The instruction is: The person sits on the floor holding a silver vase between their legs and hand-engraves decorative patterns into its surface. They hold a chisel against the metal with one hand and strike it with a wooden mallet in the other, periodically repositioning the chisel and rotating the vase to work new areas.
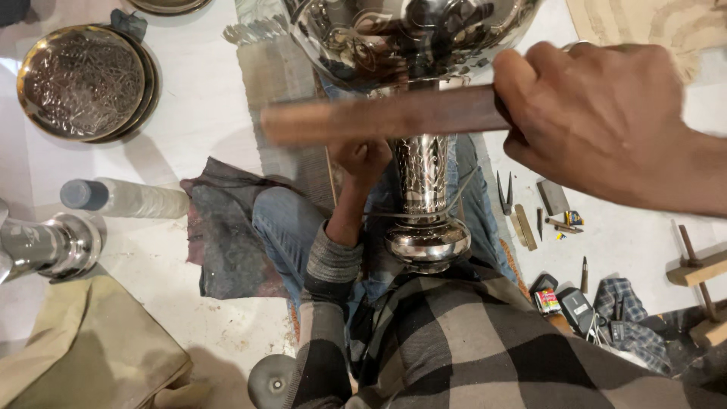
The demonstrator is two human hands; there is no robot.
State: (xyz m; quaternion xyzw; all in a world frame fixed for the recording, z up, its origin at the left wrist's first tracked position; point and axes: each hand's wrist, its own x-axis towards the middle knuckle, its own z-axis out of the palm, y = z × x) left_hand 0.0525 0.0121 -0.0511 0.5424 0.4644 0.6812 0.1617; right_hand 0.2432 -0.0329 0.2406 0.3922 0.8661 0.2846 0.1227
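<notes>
A large shiny silver goblet-shaped vessel (424, 189) lies across my lap, its engraved stem and round foot pointing toward me and its wide bowl at the top of the view. My left hand (363, 160) grips the stem just under the bowl. My right hand (598, 121) is raised close to the camera and holds a long brown wooden stick (379, 117), blurred, crossing above the stem. I sit on the floor in jeans and a checked grey shirt.
Stacked engraved brass plates (83, 82) lie at upper left. A plastic bottle (125, 198), a dark cloth (227, 227) and another silver piece (45, 246) are at left. Small chisels and pliers (530, 212), a phone (579, 309) and wooden blocks (700, 273) lie at right.
</notes>
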